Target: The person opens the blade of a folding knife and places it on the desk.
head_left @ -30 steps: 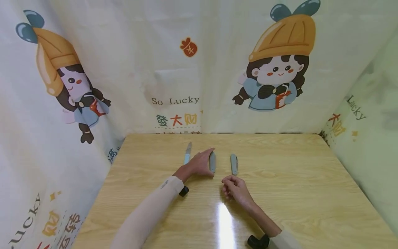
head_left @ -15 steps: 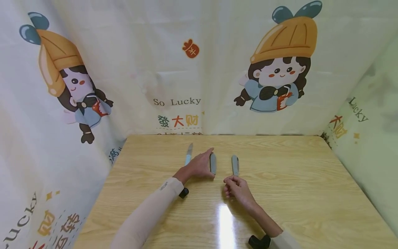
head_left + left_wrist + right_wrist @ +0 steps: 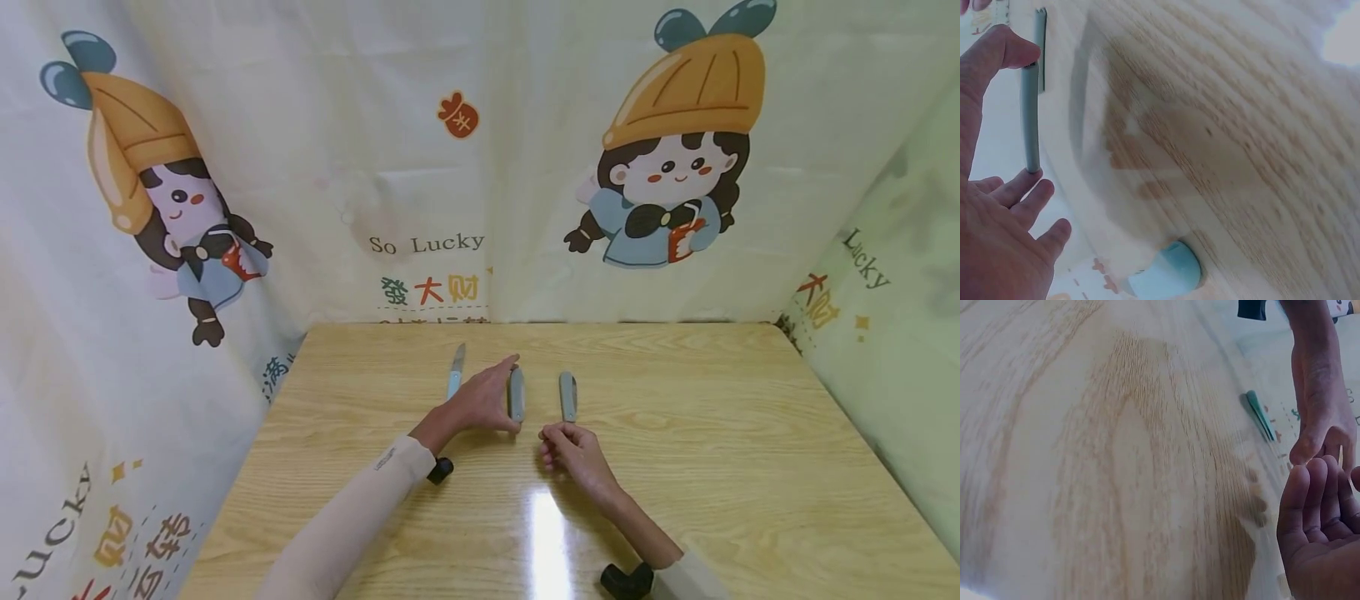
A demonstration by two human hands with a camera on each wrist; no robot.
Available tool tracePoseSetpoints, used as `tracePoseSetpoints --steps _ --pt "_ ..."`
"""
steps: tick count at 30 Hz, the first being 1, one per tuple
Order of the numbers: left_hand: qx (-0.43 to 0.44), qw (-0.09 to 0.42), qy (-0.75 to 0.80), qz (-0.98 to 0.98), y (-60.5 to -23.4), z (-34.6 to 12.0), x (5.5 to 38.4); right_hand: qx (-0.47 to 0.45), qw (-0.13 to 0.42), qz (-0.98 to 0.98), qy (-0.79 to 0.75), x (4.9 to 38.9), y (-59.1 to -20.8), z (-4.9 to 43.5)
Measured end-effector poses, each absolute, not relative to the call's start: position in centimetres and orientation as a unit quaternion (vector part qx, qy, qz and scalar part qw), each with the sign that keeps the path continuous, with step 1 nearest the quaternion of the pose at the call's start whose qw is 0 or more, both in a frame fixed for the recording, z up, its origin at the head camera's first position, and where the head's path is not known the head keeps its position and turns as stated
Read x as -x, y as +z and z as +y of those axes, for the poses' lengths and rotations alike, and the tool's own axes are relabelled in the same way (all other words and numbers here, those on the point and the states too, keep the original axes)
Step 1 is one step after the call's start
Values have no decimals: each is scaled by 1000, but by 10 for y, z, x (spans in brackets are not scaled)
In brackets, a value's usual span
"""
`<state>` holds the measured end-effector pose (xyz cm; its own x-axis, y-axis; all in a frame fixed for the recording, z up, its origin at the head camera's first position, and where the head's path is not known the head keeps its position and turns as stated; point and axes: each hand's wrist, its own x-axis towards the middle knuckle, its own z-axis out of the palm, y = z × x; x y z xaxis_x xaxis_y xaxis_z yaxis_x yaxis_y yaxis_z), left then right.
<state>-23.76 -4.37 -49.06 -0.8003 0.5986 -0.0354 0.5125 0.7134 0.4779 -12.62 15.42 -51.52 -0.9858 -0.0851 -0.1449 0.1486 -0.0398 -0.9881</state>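
My left hand (image 3: 483,398) holds a folded grey pocket knife (image 3: 516,395) end to end. In the left wrist view the thumb presses one tip of this knife (image 3: 1030,119) and a fingertip the other, with its narrow edge facing the camera. A second folded grey pocket knife (image 3: 567,396) lies on the table just beyond my right hand (image 3: 573,454). That hand is empty, its fingers loosely bent and side by side in the right wrist view. Left of my left hand lies an unfolded knife (image 3: 456,371) with a light blue handle, partly covered by the hand.
The wood-grain table (image 3: 712,433) spreads around both hands, with a bright light reflection near its front. A printed cloth curtain (image 3: 540,167) hangs along the back and both sides. Black wrist cameras (image 3: 441,471) sit below each wrist.
My left forearm has shifted slightly, and the knife in that hand has moved a little to the right. My right hand stays in nearly the same place.
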Motion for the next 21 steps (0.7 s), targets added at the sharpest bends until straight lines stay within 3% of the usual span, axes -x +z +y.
tracePoseSetpoints --steps 21 --pt "-330 66 224 915 -467 -42 198 -25 54 683 -728 128 -513 153"
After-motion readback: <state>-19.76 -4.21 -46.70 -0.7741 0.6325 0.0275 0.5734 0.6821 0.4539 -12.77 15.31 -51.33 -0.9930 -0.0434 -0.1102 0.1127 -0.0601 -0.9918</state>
